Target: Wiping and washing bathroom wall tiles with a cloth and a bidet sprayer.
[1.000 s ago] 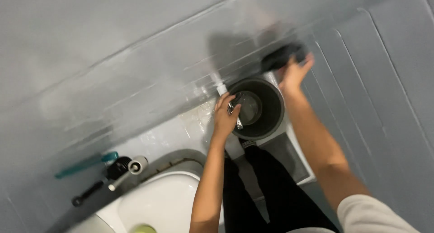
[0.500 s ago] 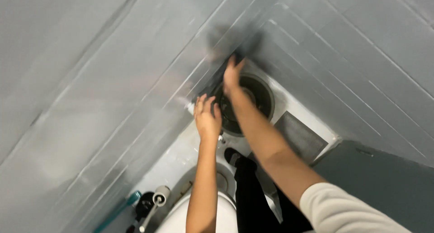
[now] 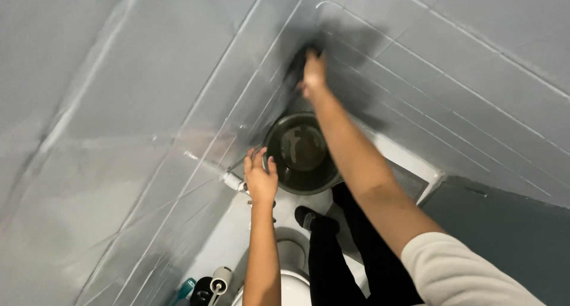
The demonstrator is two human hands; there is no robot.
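Note:
My right hand (image 3: 313,73) is stretched up against the grey tiled wall (image 3: 178,74), pressing a dark sponge or cloth (image 3: 298,59) to the tiles in the corner. Lower down, my left hand (image 3: 260,178) rests with fingers curled at a small wall tap (image 3: 233,180). Whether it grips the tap is unclear. Beside it a dark round bucket (image 3: 301,154) with water in it stands on the floor, directly under my right forearm.
My legs in black trousers and a dark shoe (image 3: 314,220) stand on the white floor. A white toilet bowl (image 3: 285,288) is at the bottom. A teal-handled brush (image 3: 185,289) and dark bottles (image 3: 215,282) lie beside it. A floor drain grate (image 3: 412,184) sits right.
My right hand has risen from the bucket's rim up the wall with the dark sponge. The view has swung upward and left; my left hand stays by the tap.

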